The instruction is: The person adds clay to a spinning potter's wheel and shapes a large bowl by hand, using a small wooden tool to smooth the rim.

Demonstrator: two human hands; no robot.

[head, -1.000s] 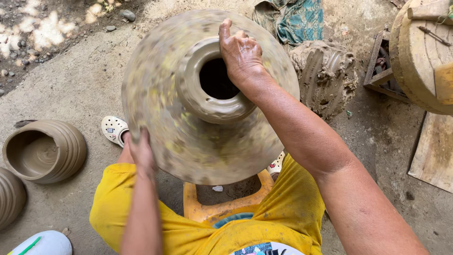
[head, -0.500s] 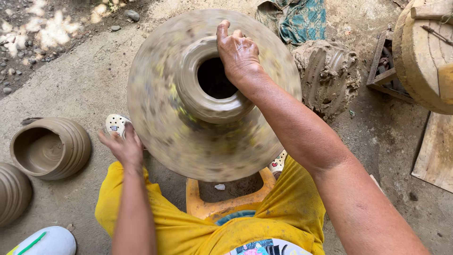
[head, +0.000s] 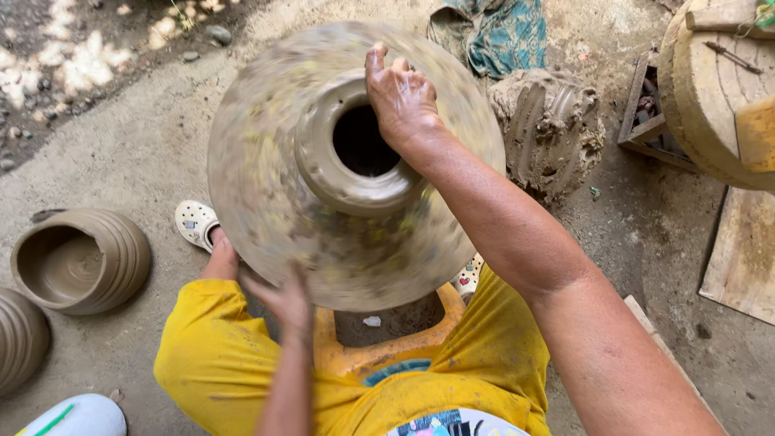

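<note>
Large round grey-brown wet clay pot [head: 266,186] with a wide shoulder and short collared neck sits between the person's knees over an orange plastic stool [head: 387,347], its surface motion-blurred. Right hand [head: 401,98] grips the neck rim, fingers [head: 376,69] curled over the lip with the thumb side hidden inside the mouth, so closed on the rim. Left hand [head: 282,297] lies flat and open against the lower shoulder, palm pressing, gripping nothing. Risks, judged from this: the clay looks soft, so a hard pinch at the rim may warp or tear the collar; uneven push from the left palm may dent the shoulder or tip the pot off its perch toward the concrete floor [head: 129,137]. Ribbed lump of raw grey clay [head: 549,125] sits near on the right, and an open ribbed clay bowl [head: 77,262] lies well apart on the left; a toppled pot may strike either.
</note>
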